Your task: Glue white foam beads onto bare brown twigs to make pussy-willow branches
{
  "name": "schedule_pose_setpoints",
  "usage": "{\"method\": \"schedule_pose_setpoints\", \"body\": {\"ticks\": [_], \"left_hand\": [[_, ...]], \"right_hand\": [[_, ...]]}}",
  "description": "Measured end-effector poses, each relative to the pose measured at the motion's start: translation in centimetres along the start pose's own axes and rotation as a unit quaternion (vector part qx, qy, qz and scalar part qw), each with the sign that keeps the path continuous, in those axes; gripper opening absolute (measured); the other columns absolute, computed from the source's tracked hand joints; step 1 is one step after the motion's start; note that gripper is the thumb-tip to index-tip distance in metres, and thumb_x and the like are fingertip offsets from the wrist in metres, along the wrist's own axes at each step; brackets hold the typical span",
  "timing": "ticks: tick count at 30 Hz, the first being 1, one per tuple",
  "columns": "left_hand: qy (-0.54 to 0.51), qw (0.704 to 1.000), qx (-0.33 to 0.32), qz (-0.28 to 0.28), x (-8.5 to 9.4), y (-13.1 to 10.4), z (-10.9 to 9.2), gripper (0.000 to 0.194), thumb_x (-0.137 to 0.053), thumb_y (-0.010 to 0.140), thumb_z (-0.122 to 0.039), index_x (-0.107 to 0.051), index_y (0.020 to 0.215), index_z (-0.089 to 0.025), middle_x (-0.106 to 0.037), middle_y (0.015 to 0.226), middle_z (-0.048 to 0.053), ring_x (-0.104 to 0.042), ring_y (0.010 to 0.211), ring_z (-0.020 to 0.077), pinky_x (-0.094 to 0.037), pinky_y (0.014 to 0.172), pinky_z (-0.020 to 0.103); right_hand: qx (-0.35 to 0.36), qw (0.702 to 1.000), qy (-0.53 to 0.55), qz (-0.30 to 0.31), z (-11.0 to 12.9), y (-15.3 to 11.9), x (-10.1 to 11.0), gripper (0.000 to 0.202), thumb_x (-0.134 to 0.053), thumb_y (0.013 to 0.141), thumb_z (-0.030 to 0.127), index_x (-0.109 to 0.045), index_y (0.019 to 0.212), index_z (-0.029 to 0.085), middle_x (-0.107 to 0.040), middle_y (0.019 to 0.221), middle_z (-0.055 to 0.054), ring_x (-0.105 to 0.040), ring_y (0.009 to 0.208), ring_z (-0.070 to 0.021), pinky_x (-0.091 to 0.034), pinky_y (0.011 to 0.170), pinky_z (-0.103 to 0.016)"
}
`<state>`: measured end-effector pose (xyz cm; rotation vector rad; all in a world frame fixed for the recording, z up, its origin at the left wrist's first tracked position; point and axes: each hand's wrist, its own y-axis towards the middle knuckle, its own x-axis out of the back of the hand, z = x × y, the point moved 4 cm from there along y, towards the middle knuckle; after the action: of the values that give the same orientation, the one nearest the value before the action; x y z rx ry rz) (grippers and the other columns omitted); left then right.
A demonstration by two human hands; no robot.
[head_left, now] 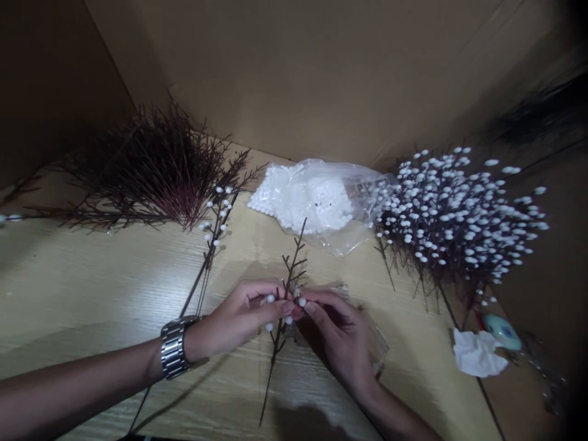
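1. One clear plastic bag [342,242]; its white beads [328,196] are uncountable.
2. One bare twig pile [156,165], left of the bag.
3. One white-tipped bunch [459,220], right of the bag.
4. Two hands nearer than the bag: one left hand [252,309], one right hand [340,327].
5. One held twig [290,275] before the bag, four beads visible around it.

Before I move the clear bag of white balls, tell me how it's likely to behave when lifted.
The bag will probably sag and change shape, as its thin plastic lies crumpled and slack. The white balls look small, round and loosely heaped, so they would likely shift, and might roll if any spill.
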<state>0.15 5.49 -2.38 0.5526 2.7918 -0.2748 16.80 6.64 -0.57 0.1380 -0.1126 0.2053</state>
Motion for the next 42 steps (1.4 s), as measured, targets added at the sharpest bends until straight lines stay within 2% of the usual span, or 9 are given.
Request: {"method": "schedule_pose_setpoints", "body": {"ticks": [9, 20, 28, 35, 42], "left_hand": [[-0.004, 1.000, -0.001, 0.010, -0.1, -0.2, -0.2, 0.020, -0.063, 0.095, -0.028, -0.068, 0.082, -0.014, -0.064, 0.083, 0.002, -0.057, 0.083, 0.0151, -0.041, 0.076, 0.026], [0.001, 1.000, -0.003, 0.012, -0.3, 0.0, -0.5, 0.022, -0.063, 0.095, -0.027, -0.068, 0.077, -0.014, -0.058, 0.075, -0.001, -0.052, 0.075, 0.0132, -0.039, 0.071, 0.026], [-0.002, 1.000, 0.017, 0.009, -0.3, -0.2, -0.1, 0.023, -0.064, 0.094, -0.030, -0.067, 0.077, -0.015, -0.059, 0.077, 0.000, -0.052, 0.077, 0.0135, -0.039, 0.072, 0.027], [0.018, 1.000, -0.007, 0.010, -0.4, -0.2, -0.8, 0.022, -0.064, 0.094, -0.026, -0.067, 0.075, -0.015, -0.059, 0.077, -0.001, -0.053, 0.077, 0.0129, -0.039, 0.072, 0.025], [0.040, 0.999, -0.012, -0.001, -0.4, -0.2, -0.9, 0.019, -0.063, 0.095, -0.026, -0.070, 0.081, -0.014, -0.062, 0.083, 0.002, -0.056, 0.081, 0.0142, -0.041, 0.073, 0.026]], "right_hand": [[-0.012, 0.999, 0.040, 0.007, -0.5, -0.3, -0.3, 0.009, -0.072, 0.086, 0.022, -0.078, 0.089, 0.028, -0.076, 0.082, 0.001, -0.071, 0.073, -0.0134, -0.059, 0.067, -0.023], [-0.011, 0.995, 0.087, -0.045, -1.8, -1.2, -0.8, 0.011, -0.069, 0.089, 0.022, -0.076, 0.092, 0.029, -0.073, 0.083, 0.002, -0.069, 0.075, -0.0103, -0.057, 0.069, -0.020], [0.000, 0.995, 0.087, -0.042, -2.0, -1.1, -0.9, 0.010, -0.069, 0.089, 0.022, -0.076, 0.091, 0.029, -0.072, 0.082, 0.002, -0.068, 0.076, -0.0111, -0.056, 0.070, -0.022], [-0.005, 0.996, 0.087, -0.036, -1.8, -1.1, -1.1, 0.008, -0.070, 0.089, 0.024, -0.076, 0.091, 0.029, -0.072, 0.079, 0.001, -0.068, 0.076, -0.0122, -0.056, 0.071, -0.023], [0.001, 0.996, 0.079, -0.033, -2.1, -0.9, -1.1, 0.009, -0.071, 0.088, 0.024, -0.077, 0.091, 0.030, -0.073, 0.083, 0.001, -0.068, 0.077, -0.0121, -0.056, 0.071, -0.022]]}}
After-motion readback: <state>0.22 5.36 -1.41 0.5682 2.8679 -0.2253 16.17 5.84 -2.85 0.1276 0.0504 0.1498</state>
